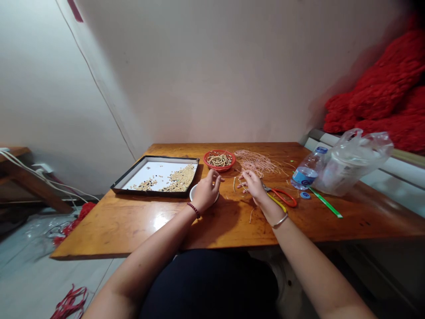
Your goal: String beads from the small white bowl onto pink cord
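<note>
My left hand (206, 191) rests over a small white dish (193, 191), its fingers pinched together at the tips. My right hand (253, 184) lies a little to the right, fingers curled in a pinch. A thin cord with a few beads on it (234, 182) runs between the two hands, and both appear to hold it. Loose beads lie on the wooden table (149, 226) around the fingers. What exactly sits between the fingertips is too small to make out.
A black tray (156, 176) with beige and dark beads lies at the left. Behind the hands stand a red basket (219, 160) of bead strands and a heap of pink cords (257, 163). Red-handled scissors (282, 196), a water bottle (307, 172), a plastic bag (352, 161) and a green stick (327, 204) lie right.
</note>
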Available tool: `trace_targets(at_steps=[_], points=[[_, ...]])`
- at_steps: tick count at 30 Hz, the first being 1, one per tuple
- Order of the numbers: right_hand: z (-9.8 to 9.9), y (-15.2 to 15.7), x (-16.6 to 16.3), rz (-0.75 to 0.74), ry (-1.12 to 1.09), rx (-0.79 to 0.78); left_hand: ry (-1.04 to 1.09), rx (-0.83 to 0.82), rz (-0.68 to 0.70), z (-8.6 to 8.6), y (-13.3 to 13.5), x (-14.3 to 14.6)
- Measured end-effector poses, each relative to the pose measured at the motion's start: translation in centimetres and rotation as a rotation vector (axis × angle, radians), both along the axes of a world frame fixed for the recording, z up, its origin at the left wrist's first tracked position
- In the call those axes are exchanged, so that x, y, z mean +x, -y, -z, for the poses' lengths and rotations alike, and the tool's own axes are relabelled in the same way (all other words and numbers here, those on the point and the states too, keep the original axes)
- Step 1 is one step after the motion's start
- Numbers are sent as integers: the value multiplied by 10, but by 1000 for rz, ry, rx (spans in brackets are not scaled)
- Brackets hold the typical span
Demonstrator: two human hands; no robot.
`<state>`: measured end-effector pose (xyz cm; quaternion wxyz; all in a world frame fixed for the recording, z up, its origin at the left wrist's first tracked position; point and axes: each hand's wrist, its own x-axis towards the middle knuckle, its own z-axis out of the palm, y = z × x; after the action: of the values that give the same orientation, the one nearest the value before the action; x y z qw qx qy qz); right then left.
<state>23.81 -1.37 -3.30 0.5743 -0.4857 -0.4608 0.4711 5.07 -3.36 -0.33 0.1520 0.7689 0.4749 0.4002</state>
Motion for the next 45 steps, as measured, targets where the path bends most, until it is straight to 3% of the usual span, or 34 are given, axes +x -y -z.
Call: trace_targets(at_steps=[15, 21, 27, 34, 40, 45], points=[[10, -10, 4, 159, 17, 78, -121, -6, -92, 3, -1, -2], [18, -18, 14, 273, 56, 219, -137, 82, -84, 4, -4, -10], [20, -17, 16, 296, -5, 167, -206, 217, -78, 6, -6, -13], [15, -11, 8, 334, -10, 179, -278, 202, -76, 5, -6, -13], [1, -4, 13, 126, -311, -20, -282, 193, -82, 7, -6, -13], [-8, 2, 17, -124, -405, -35, -292, 179, -94, 4, -5, -13]])
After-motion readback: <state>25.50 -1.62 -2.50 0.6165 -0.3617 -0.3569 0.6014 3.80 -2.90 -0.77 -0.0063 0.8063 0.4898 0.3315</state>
